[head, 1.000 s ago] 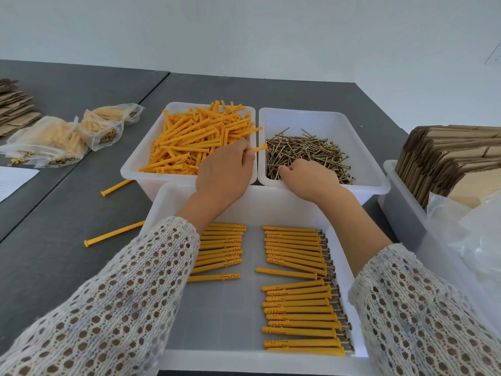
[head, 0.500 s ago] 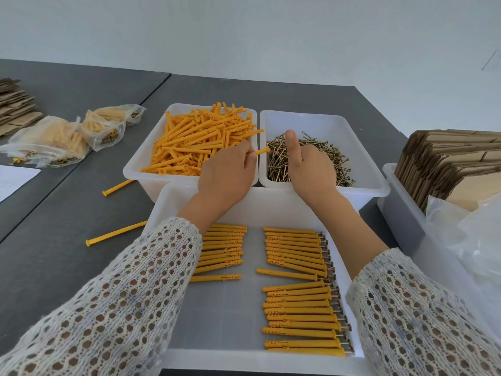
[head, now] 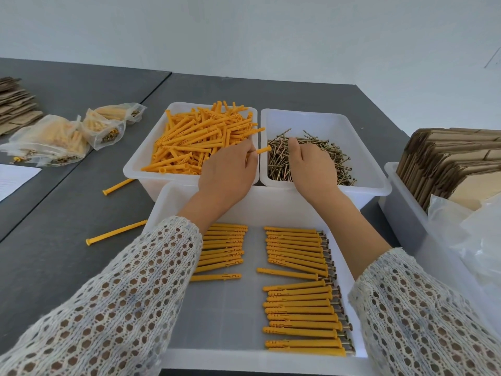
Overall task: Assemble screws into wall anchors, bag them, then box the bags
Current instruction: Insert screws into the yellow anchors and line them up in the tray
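A: How far along?
B: Nearest tray (head: pixel 173 202) holds rows of assembled anchors (head: pixel 301 308). Left hand (head: pixel 226 172) pinches one anchor (head: pixel 263 150); right hand (head: pixel 311 166) reaches, fingers bent, into the screws (head: pixel 339 158), grip hidden.
A: Bagging?
B: Few filled bags (head: pixel 51 139) at the counter's far-left; boxes (head: pixel 450 156) still flat.
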{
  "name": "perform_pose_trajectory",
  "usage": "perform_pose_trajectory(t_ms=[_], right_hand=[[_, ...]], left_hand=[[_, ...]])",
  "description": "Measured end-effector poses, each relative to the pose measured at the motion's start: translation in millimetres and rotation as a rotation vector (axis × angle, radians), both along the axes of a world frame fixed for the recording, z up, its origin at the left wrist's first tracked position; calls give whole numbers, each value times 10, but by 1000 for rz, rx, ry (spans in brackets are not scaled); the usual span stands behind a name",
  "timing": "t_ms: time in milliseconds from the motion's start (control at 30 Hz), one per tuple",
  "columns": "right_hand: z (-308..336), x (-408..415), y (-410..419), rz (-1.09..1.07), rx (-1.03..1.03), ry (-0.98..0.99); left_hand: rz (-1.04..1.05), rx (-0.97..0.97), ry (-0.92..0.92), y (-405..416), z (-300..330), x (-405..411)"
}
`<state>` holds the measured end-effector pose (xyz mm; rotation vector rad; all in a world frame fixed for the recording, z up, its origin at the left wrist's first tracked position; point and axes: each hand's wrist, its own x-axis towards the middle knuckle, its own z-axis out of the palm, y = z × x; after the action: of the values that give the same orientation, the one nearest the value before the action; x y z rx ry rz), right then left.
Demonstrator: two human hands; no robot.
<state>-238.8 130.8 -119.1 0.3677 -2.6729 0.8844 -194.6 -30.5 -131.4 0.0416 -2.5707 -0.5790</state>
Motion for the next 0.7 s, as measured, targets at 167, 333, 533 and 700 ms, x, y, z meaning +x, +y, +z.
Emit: perform_pose_trajectory(t_ms=[167,333,533,700], right_hand=[[-7,10,-6,89,77,-28],[9,26,-21,107,65,14],[1,8,-18,117,-16,47],[-15,51,-60,130,67,103]], left_hand=[[5,-9,12,11,7,11],[-40,-33,48,25,20,46],[-80,-41,53,34,38,73],[-92,-19,49,27,35,74]])
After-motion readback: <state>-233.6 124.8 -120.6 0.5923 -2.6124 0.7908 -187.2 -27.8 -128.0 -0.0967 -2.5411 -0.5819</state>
